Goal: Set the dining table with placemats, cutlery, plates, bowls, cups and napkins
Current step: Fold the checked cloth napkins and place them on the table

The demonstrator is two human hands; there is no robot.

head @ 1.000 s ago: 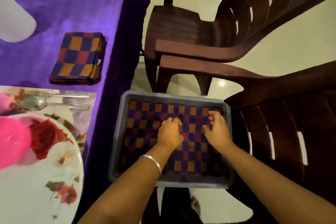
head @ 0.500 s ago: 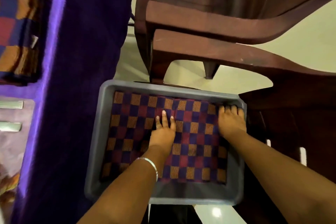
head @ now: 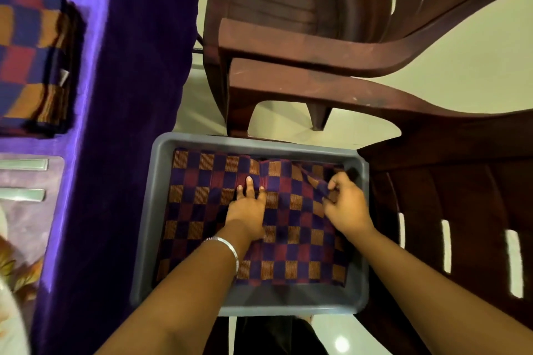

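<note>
A: What does the head view give us, counted out?

B: One grey tray [head: 364, 210] lying on the seat of a brown plastic chair [head: 461, 196], with one checked napkin [head: 202, 210] spread across its floor, in purple, red and orange squares. Two hands are in it.

A: And each grip?

B: The left hand [head: 249, 206] lies flat on the middle of the napkin, fingers straight and close together, pressing the cloth down; one silver bangle [head: 227, 248] sits at that wrist. The right hand [head: 346, 204] has its grip curled, pinching a raised fold of the same napkin near the tray's far right corner, where the cloth is rucked up.

A: Anything else?

B: A second brown chair [head: 288, 46] stands beyond the first. To the left is the surface under one purple tablecloth [head: 129, 66]. On it lies one folded napkin [head: 31, 66] in the same check. Nearer, two metal cutlery handles [head: 24, 164] lie parallel on one placemat [head: 31, 179], and the edge of one flowered plate [head: 8, 311] shows at the bottom left corner.
</note>
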